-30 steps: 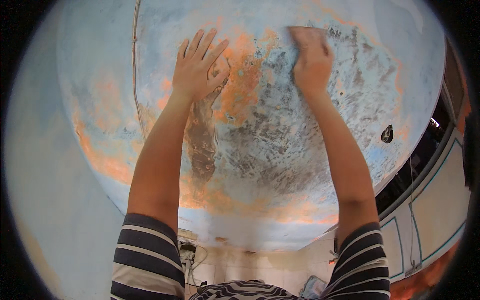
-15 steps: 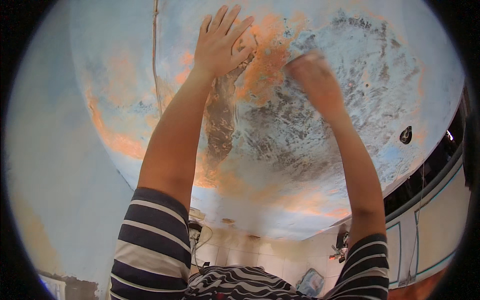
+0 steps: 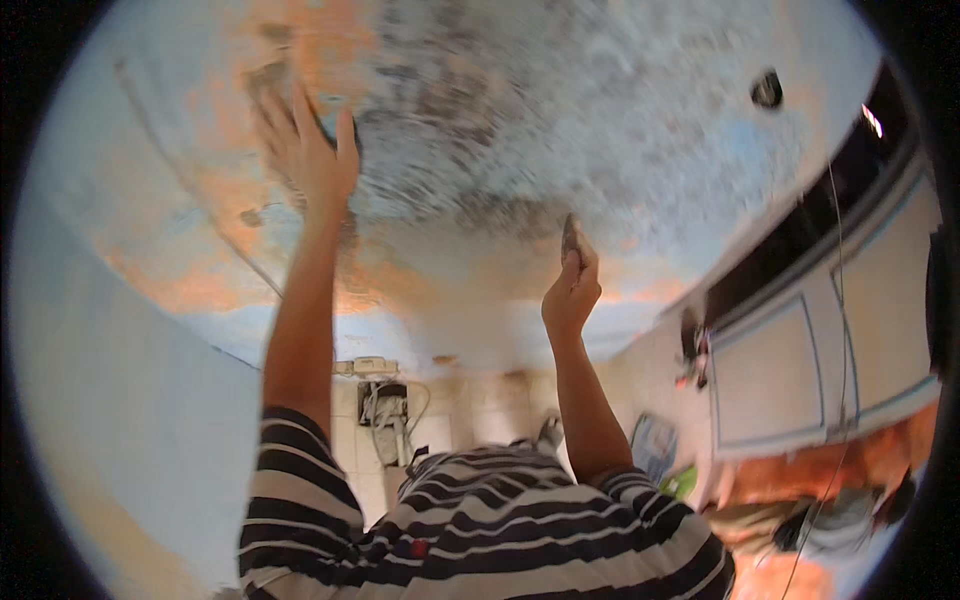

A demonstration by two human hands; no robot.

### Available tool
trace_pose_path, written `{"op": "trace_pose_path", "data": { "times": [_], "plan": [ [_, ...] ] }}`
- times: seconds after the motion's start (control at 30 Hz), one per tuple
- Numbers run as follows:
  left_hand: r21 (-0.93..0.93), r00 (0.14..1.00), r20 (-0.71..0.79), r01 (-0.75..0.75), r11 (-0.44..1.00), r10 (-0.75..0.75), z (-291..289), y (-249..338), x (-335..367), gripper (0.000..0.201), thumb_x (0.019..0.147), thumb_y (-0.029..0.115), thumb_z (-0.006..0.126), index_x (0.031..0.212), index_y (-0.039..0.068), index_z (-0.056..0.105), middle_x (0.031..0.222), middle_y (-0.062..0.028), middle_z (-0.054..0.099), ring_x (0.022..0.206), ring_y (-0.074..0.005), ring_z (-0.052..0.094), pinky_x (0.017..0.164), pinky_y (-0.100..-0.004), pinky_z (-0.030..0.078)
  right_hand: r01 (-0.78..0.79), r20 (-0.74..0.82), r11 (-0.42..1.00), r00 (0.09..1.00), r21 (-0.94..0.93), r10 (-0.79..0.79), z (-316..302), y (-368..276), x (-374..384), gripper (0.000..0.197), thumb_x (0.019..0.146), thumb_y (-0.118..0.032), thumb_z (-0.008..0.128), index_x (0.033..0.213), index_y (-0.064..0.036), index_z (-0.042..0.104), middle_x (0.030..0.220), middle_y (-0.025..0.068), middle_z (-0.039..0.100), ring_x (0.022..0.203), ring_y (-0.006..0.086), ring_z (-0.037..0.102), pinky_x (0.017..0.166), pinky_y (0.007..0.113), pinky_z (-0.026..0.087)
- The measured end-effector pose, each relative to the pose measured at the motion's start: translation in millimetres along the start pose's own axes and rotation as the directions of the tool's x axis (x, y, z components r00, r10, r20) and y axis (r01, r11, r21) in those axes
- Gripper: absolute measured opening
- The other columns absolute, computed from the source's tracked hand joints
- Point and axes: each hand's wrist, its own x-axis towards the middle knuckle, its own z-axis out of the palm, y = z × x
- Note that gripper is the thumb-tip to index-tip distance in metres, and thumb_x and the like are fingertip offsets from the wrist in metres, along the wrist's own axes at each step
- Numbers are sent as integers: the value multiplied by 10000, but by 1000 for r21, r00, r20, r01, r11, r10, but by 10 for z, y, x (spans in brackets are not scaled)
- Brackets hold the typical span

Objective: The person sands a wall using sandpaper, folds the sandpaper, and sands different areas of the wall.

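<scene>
Pale blue paint, mottled with orange and dark grey, covers the wall (image 3: 640, 130) across the upper frame. Your right hand (image 3: 572, 297), right of centre, is closed around a thin dark piece (image 3: 570, 237), seen nearly edge-on; whether it touches the wall you can't tell. Your left hand (image 3: 318, 168), upper left, is spread, fingers apart; blur hides whether it presses or holds anything. For an even stroke, you'd probably do best to lay the piece flat, press steadily and keep your left fingers out of its path. Mind the dark spot (image 3: 767, 89) at upper right, perhaps a hole, and the thin cable (image 3: 190, 185) at left: either could catch an edge. Cabinet doors (image 3: 765, 370) stand at right; a power strip (image 3: 368, 366) sits lower left of centre.
</scene>
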Motion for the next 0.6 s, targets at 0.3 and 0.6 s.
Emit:
{"op": "trace_pose_path", "data": {
  "times": [0.3,0.6],
  "plan": [
    [12,204,632,962,273,-748,319,1705,-2881,917,1043,549,473,1643,162,-103,1707,-181,-114,1583,-357,-40,1254,-551,75,-388,-420,918,823,78,383,-1110,1012,459,371,1057,-160,499,1343,54,599,1239,179,683,1086,246,662,969,353,507],
    [-439,3,649,818,-371,-761,725,2495,-1857,894,1009,730,259,1636,233,-141,1715,-60,-152,1583,-330,-34,1269,-541,27,378,10,866,918,-327,-396,-1129,1545,1181,371,1085,-174,444,1389,-21,593,1457,174,572,1370,374,517,1131,466,394]
  ]
}}
